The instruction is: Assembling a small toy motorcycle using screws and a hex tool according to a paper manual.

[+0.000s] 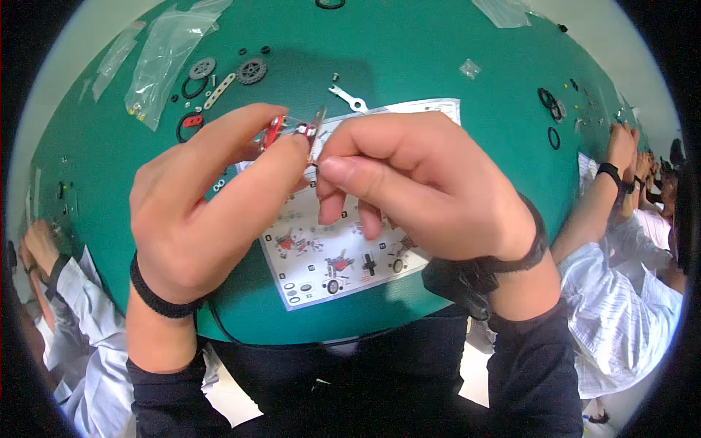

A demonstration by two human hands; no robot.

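My left hand (212, 204) pinches a small red and metal assembly (276, 130) between thumb and forefinger, held up close over the green table (409, 58). My right hand (423, 186) meets it from the right, its thumb and fingers closed on the same assembly near a thin metal strip (319, 120) that sticks up. Both hands hover above a printed instruction sheet (343, 255) with small coloured diagrams. What lies inside my right fist is hidden.
Grey gear wheels (250, 71), black rubber rings (193, 87), a perforated strip (219, 90) and a small flat spanner (349, 98) lie at the back. Clear plastic bags (164, 58) sit at the back left. Other people's arms work at the left (44, 255) and right (613, 175) edges.
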